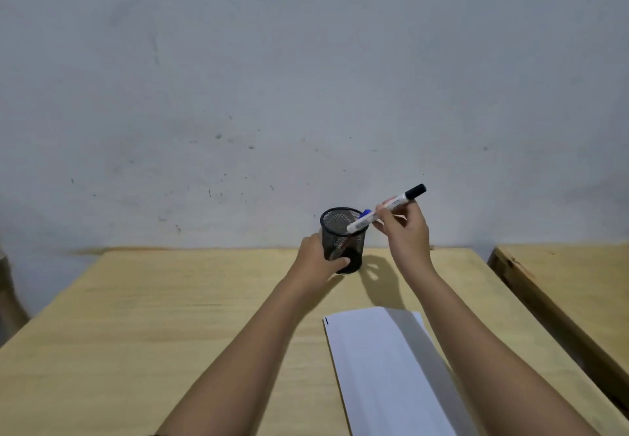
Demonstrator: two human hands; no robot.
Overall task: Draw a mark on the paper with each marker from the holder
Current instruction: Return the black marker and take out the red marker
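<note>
A black mesh holder (343, 231) stands near the far edge of the wooden table (170, 316). My left hand (318, 258) grips its lower left side. My right hand (403, 228) holds a white marker with a black cap (396, 202), tilted, with its lower end over the holder's rim. A blue-capped marker (366, 212) pokes out of the holder just behind it. The white paper (381, 367) lies near me on the right and carries one short dark mark (327, 321) at its far left corner.
A grey, spotted wall (306, 95) rises right behind the table. A second wooden table (578, 282) stands to the right across a narrow gap. My right forearm crosses above the paper's right edge.
</note>
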